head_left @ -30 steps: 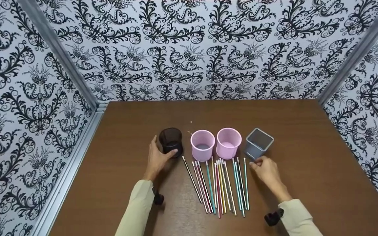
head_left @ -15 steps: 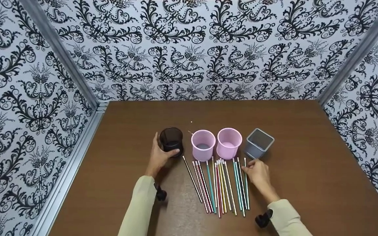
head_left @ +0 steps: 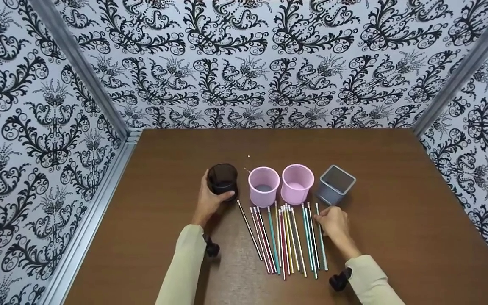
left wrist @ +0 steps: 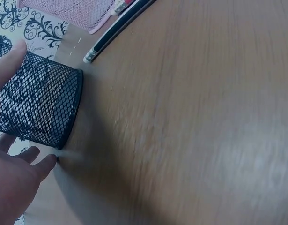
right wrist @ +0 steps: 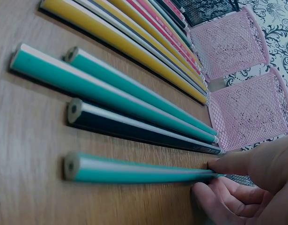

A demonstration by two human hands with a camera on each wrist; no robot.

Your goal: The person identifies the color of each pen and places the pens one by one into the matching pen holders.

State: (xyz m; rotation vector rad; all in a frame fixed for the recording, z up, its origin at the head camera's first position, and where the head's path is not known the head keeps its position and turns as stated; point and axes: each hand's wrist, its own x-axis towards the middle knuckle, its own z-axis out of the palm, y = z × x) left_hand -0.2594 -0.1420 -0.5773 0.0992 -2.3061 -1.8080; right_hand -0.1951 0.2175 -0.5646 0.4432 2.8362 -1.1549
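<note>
Gripping a black mesh cup at left with the left hand, pinching the rightmost green pencil with the right hand, partly hiding both.

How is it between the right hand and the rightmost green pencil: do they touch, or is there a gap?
Touching. The right wrist view shows the right hand pinching the green pencil, with fingers on both sides of it.

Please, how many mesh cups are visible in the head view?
4. From left to right: a black round mesh cup in the left hand, a pink round mesh cup, a second pink one, a grey square mesh cup. None appears hidden.
</note>
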